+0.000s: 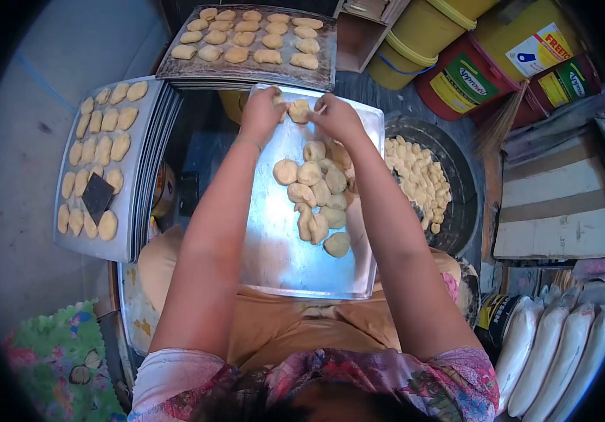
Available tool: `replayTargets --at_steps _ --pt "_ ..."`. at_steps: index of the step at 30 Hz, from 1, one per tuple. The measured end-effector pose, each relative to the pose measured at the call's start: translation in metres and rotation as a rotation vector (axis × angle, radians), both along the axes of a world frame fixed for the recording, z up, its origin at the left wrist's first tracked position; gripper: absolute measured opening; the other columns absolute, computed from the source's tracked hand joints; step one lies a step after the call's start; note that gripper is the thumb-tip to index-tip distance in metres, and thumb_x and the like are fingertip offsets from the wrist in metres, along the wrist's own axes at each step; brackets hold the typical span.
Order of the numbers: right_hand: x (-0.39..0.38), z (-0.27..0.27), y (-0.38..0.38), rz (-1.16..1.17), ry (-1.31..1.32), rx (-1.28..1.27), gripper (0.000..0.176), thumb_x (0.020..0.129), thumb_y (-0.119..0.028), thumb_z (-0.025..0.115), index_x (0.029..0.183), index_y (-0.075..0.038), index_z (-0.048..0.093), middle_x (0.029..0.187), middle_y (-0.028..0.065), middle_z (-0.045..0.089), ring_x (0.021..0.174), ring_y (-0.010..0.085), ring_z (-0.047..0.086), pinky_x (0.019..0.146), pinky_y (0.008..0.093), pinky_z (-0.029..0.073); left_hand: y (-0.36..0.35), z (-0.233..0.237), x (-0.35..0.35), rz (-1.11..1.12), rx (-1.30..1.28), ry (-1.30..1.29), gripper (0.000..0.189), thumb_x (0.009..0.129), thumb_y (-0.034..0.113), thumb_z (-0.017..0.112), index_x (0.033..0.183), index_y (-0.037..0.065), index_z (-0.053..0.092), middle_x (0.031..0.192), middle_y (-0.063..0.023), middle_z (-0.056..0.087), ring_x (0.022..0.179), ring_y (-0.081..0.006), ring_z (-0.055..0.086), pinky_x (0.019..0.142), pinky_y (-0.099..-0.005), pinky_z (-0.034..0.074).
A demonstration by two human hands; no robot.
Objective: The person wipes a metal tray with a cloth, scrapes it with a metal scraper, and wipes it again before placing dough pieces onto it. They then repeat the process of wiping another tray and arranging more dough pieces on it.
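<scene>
A metal tray (pixel 267 232) rests across my lap, with a loose heap of dough pieces (pixel 309 173) on its middle and right side. At the tray's far left corner, my left hand (pixel 263 115) has its fingers curled on a small piece of dough, mostly hidden by the hand. My right hand (pixel 339 118) reaches in from the right, its thumb and fingers pinching another dough piece (pixel 299 110) at the tray's far edge. The two hands are close together.
Stacked trays stand at left (pixel 123 204) and at the back (pixel 165 67), their tops holding rows of shaped dough. A dark scraper (pixel 97 197) lies on the left one. A black basin (pixel 460 162) of dough pieces sits right. Buckets (pixel 415 42) stand behind.
</scene>
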State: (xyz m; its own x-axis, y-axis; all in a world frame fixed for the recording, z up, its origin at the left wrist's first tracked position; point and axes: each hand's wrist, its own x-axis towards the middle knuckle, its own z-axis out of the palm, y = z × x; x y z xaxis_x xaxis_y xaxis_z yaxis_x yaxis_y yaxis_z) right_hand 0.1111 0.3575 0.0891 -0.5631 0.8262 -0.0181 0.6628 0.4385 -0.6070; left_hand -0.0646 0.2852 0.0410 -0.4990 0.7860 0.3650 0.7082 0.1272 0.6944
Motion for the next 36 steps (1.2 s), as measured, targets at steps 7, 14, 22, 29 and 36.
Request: replayTargets --at_steps 7,14,22,29,36 --pt "0.038 -0.024 0.012 0.270 0.227 -0.223 0.029 0.071 -0.017 0.075 0.094 -0.002 0.065 0.081 0.0072 0.064 0.077 0.0165 0.060 0.072 0.0288 0.049 -0.018 0.006 0.009 -0.065 -0.120 0.170 0.029 0.079 0.010 0.064 0.107 0.004 0.066 0.110 -0.0171 0.062 0.105 -0.0362 0.057 0.090 -0.0435 0.045" --pt "0.026 -0.038 0.034 -0.085 0.221 0.035 0.048 0.075 -0.036 0.077 0.105 -0.001 0.061 0.087 0.0152 0.068 0.082 0.0262 0.068 0.071 0.0357 0.052 -0.007 0.004 0.046 -0.159 -0.113 0.473 0.029 0.086 0.021 0.061 0.113 0.012 0.066 0.122 -0.0089 0.061 0.121 -0.0290 0.049 0.105 -0.0501 0.027" --pt "0.091 -0.042 0.019 0.053 0.211 -0.216 0.040 0.069 -0.025 0.079 0.098 -0.002 0.064 0.079 0.0109 0.066 0.072 0.0183 0.063 0.067 0.0328 0.051 0.007 0.008 0.060 -0.130 -0.114 0.557 0.030 0.088 0.012 0.051 0.113 0.015 0.067 0.119 -0.0074 0.063 0.124 -0.0276 0.049 0.106 -0.0540 0.022" --pt "0.078 -0.059 0.047 -0.221 0.313 0.258 0.036 0.080 -0.030 0.070 0.108 -0.008 0.066 0.079 0.0127 0.068 0.076 0.0322 0.067 0.073 0.0392 0.052 0.017 0.017 0.090 -0.313 -0.152 0.495 0.026 0.085 0.017 0.056 0.108 0.015 0.069 0.096 -0.0068 0.063 0.103 -0.0242 0.057 0.102 -0.0500 0.026" --pt "0.085 -0.044 0.032 -0.210 0.337 0.212 0.045 0.071 -0.025 0.073 0.112 -0.008 0.065 0.098 0.0155 0.063 0.096 0.0353 0.062 0.084 0.0398 0.050 0.022 0.017 0.103 -0.282 -0.116 0.296 0.025 0.078 0.017 0.067 0.101 0.009 0.065 0.098 -0.0119 0.063 0.100 -0.0297 0.057 0.089 -0.0399 0.037"
